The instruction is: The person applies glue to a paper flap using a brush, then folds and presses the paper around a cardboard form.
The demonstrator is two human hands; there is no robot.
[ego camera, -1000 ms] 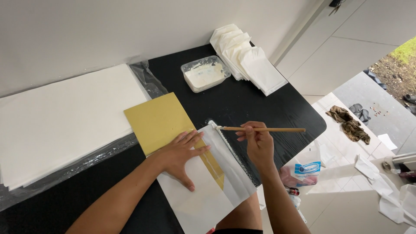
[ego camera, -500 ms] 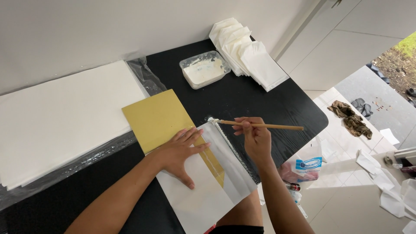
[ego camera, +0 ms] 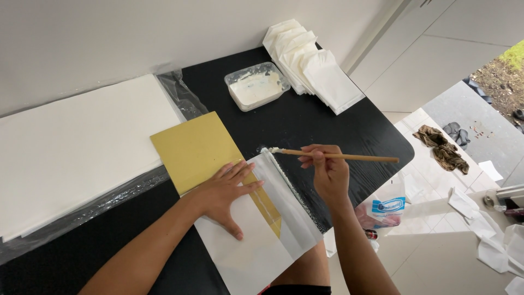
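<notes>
Brush held over folded white sheet on the black table (ego camera: pixel 327 125).

Right hand (ego camera: pixel 327 175) pinches a thin wooden brush (ego camera: pixel 335 156) between fingertips and thumb; the paste-laden tip sits at the far corner of the white paper sheet (ego camera: pixel 256 240). Left hand (ego camera: pixel 224 191) lies flat, fingers spread, pressing the sheet where it overlaps the gold card (ego camera: pixel 194 147). Plastic tub of white paste (ego camera: pixel 255 86) stands beyond the sheet. The sheet's near edge is cut off; the brush bristles are hard to make out.
</notes>
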